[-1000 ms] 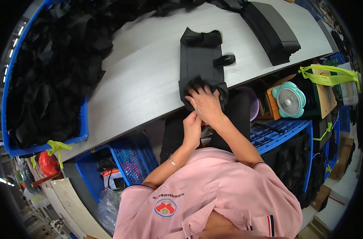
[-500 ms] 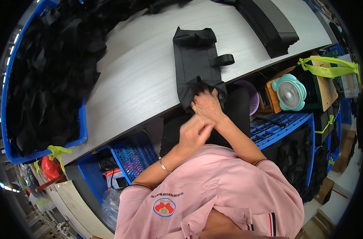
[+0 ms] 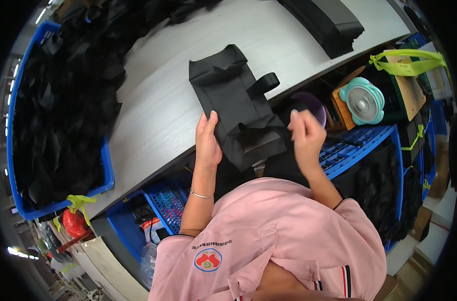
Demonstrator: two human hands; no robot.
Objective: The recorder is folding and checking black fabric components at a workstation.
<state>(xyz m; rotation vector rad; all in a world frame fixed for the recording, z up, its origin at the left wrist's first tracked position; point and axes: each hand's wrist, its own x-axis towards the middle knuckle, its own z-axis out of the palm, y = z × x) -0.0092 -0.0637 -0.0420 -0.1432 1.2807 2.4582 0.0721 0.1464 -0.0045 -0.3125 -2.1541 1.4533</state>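
A black sewn fabric piece, pouch-like, with folded ends and a strap loop on its right side, lies slanted on the table. Its near end hangs past the table edge, over my lap. My left hand grips its left edge, thumb on top and fingers underneath. Just off its right side, my right hand is raised with the fingers curled together. Whether anything thin is pinched in those fingers is hidden.
On the left stands a blue crate heaped with black fabric pieces. A stack of black pieces lies at the far right of the table. Right of me are a turquoise fan, a purple basket and a blue crate.
The fabric piece has turned and shifted left. My left hand has moved up onto its left edge, while my right hand has come off its near end and moved right.
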